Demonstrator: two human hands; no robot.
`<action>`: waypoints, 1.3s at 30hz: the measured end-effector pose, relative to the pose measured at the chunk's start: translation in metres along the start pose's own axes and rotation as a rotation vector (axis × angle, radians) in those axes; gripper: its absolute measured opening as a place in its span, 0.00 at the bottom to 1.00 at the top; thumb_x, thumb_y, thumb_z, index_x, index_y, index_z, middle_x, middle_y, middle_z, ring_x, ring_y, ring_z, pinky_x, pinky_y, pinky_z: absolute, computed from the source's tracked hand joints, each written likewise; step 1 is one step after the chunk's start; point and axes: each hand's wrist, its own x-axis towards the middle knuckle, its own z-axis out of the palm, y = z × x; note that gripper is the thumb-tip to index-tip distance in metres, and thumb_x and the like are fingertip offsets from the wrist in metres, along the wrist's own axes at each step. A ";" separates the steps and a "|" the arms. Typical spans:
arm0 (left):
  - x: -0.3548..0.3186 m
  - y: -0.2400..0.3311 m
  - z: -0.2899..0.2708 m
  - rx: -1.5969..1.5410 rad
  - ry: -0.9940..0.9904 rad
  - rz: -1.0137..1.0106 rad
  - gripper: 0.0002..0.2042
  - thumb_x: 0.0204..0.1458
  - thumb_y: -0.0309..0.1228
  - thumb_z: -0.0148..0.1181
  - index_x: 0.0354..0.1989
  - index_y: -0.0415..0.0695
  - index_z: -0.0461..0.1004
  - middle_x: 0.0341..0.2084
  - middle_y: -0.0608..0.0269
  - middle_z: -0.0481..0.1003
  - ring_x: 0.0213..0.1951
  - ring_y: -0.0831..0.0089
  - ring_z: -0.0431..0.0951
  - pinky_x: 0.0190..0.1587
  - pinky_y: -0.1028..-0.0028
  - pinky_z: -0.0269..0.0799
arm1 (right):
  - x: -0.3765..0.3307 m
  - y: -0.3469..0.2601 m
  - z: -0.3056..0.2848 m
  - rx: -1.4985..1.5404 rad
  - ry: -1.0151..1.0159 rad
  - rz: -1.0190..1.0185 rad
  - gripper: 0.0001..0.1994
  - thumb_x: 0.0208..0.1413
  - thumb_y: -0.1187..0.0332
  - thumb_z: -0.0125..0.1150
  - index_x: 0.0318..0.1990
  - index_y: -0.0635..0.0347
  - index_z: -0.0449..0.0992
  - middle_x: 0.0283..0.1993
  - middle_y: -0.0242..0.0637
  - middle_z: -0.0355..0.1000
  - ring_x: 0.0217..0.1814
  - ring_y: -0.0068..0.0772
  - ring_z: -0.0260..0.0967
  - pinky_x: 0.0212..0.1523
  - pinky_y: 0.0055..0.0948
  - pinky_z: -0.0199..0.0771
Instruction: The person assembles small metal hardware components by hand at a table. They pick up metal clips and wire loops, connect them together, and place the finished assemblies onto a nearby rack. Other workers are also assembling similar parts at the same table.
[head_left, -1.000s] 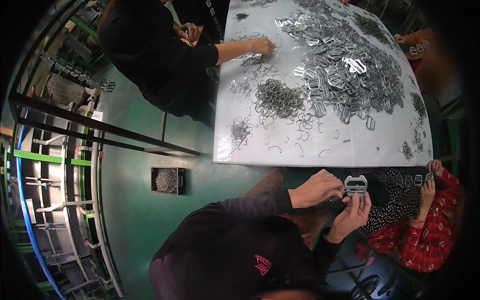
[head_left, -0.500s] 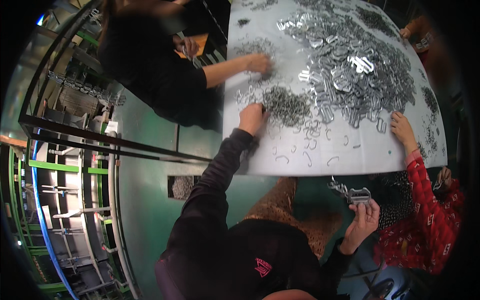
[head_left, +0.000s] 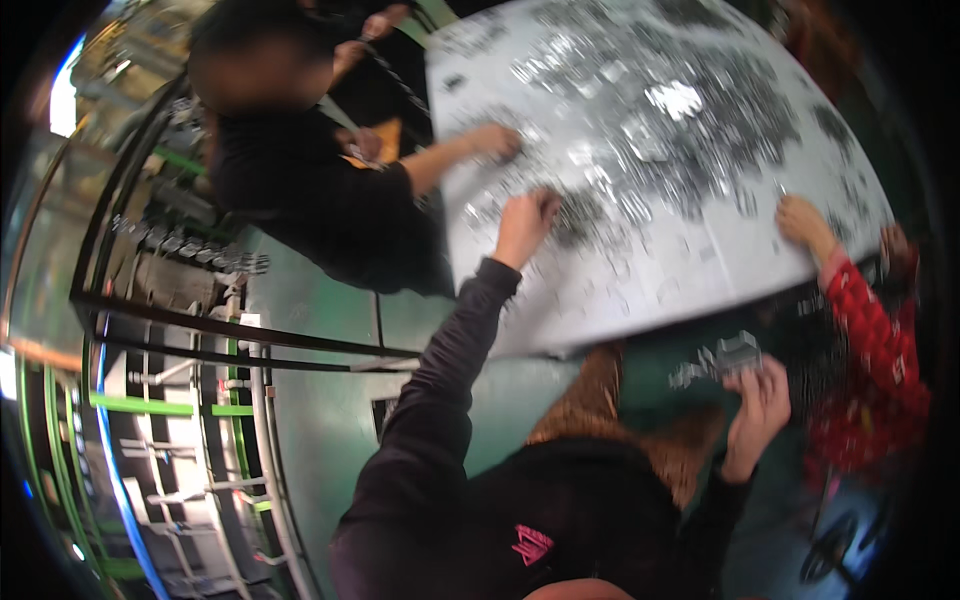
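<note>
My left hand (head_left: 525, 228) reaches over the white table, its fingers curled together at the left side of a heap of small bent wire hooks (head_left: 582, 217). Blur hides whatever is between those fingertips. In front of the table edge, my right hand (head_left: 760, 408) grips a flat metal buckle (head_left: 739, 350) between thumb and fingers. A short string of linked metal pieces (head_left: 690, 374) trails from the buckle toward the left. Scattered loose hooks (head_left: 620, 268) lie on the near part of the tabletop.
A large pile of flat metal buckles (head_left: 690, 140) covers the middle of the white table (head_left: 590, 315). A co-worker in black (head_left: 310, 180) reaches in from the left. Another person's red sleeve (head_left: 872, 330) and hand rest at the right edge. A dark metal frame (head_left: 260, 325) stands left.
The whole view has turned and blurred. My left hand has moved from beside the hook heap onto its left part. My right hand still holds the buckle.
</note>
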 end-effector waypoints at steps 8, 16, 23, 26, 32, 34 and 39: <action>-0.070 0.159 0.050 -1.134 -0.622 -0.288 0.09 0.55 0.28 0.60 0.37 0.33 0.76 0.33 0.59 0.78 0.37 0.75 0.75 0.41 0.75 0.70 | -0.013 0.001 -0.005 -0.023 -0.031 0.087 0.08 0.53 0.80 0.59 0.40 0.71 0.73 0.33 0.39 0.76 0.28 0.24 0.74 0.32 0.21 0.75; -0.109 0.203 0.077 -1.049 -0.520 0.031 0.05 0.50 0.25 0.63 0.33 0.37 0.77 0.44 0.62 0.71 0.43 0.72 0.72 0.47 0.73 0.69 | -0.008 0.009 -0.006 0.029 0.027 0.095 0.08 0.52 0.80 0.60 0.40 0.71 0.74 0.33 0.38 0.76 0.27 0.23 0.73 0.28 0.20 0.75; -0.114 0.204 0.090 -0.673 -0.139 0.414 0.05 0.48 0.20 0.61 0.33 0.39 0.74 0.43 0.54 0.71 0.38 0.66 0.74 0.39 0.71 0.72 | -0.009 0.003 0.003 -0.191 0.028 0.048 0.10 0.50 0.80 0.62 0.41 0.69 0.76 0.32 0.36 0.76 0.28 0.22 0.74 0.28 0.18 0.72; -0.111 0.194 0.090 -0.983 -0.288 0.409 0.03 0.50 0.18 0.57 0.31 0.37 0.71 0.42 0.51 0.71 0.37 0.65 0.75 0.37 0.71 0.72 | -0.003 -0.006 -0.004 -0.319 -0.147 -0.004 0.11 0.49 0.82 0.62 0.41 0.68 0.78 0.32 0.37 0.76 0.28 0.23 0.74 0.30 0.18 0.73; -0.098 0.172 0.087 -1.176 -0.387 0.590 0.02 0.51 0.19 0.57 0.29 0.40 0.71 0.34 0.54 0.76 0.38 0.60 0.75 0.45 0.65 0.70 | 0.086 0.000 -0.006 -0.246 -0.261 0.116 0.13 0.57 0.77 0.55 0.49 0.71 0.74 0.30 0.41 0.76 0.27 0.22 0.71 0.29 0.20 0.72; -0.097 0.167 0.087 -1.154 -0.358 0.587 0.02 0.50 0.20 0.58 0.29 0.39 0.72 0.34 0.55 0.76 0.39 0.60 0.75 0.45 0.64 0.70 | 0.138 0.032 0.027 -0.352 -0.324 0.051 0.13 0.56 0.78 0.55 0.49 0.69 0.75 0.36 0.41 0.77 0.30 0.26 0.73 0.32 0.21 0.73; -0.102 0.158 0.081 -1.112 -0.328 0.516 0.03 0.50 0.23 0.60 0.31 0.41 0.73 0.34 0.59 0.75 0.40 0.61 0.74 0.46 0.63 0.67 | 0.225 0.104 0.095 -1.091 -0.617 -0.804 0.21 0.44 0.83 0.54 0.49 0.60 0.75 0.54 0.41 0.69 0.57 0.47 0.62 0.54 0.36 0.66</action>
